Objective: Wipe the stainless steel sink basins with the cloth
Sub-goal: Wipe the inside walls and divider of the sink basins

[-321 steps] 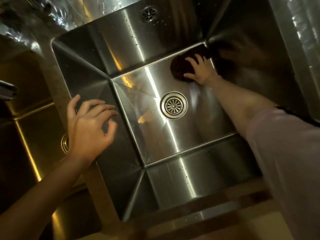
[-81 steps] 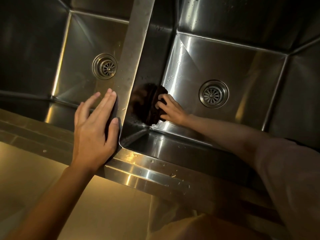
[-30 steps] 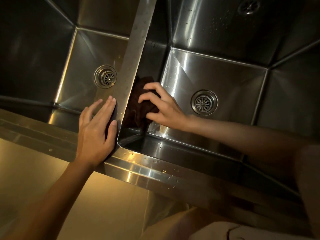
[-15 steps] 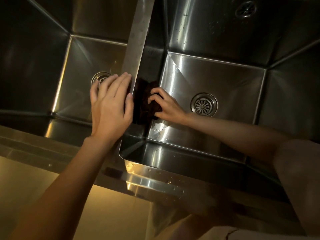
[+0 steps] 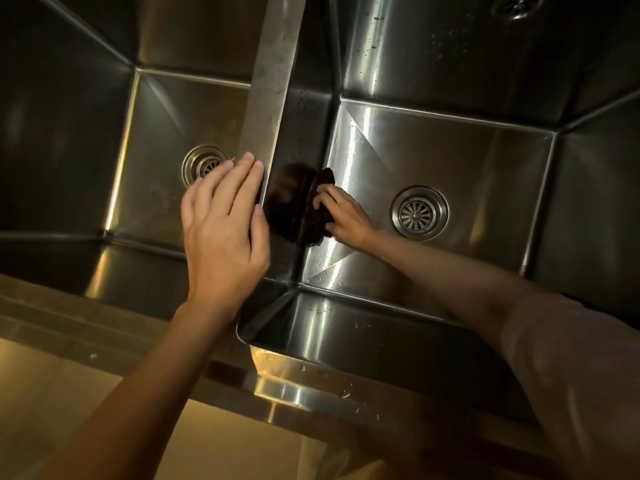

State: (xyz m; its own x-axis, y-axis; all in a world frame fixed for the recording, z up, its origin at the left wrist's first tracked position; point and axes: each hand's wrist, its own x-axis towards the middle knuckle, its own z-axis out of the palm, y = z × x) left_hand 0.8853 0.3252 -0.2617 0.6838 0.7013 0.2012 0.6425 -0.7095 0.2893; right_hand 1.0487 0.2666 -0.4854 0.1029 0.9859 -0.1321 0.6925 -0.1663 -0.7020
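1. Here, a double stainless steel sink fills most of the frame, its right basin [image 5: 450, 161] at centre right and its left basin [image 5: 156, 161] at centre left, both brushed and dimly lit with warm reflections.
2. A flat steel divider strip [image 5: 273, 81] runs from the top centre down between the basins.
3. The dark brown crumpled cloth [image 5: 313, 209] sits in the right basin, pressed against the left wall of that basin, just right of the divider; the wall mirrors it.
4. The right hand [image 5: 346, 216] grasps the cloth with curled fingers, its forearm and a pale sleeve [image 5: 571, 358] reaching in from the lower right.
5. The left hand [image 5: 221, 230] lies released and flat, fingers straight and together, over the divider near the frame's centre.
6. A round slotted metal drain [image 5: 419, 213] lies in the right basin floor, near the right hand; a second round drain [image 5: 204, 165] shows in the left basin, partly behind the left fingertips.
7. A small overflow grille [image 5: 516, 3] sits at the upper right edge.
8. Water droplets speckle the right basin and the steel front rim [image 5: 311, 396] at lower centre.
9. A yellowish lit surface [image 5: 52, 393] occupies the lower left.
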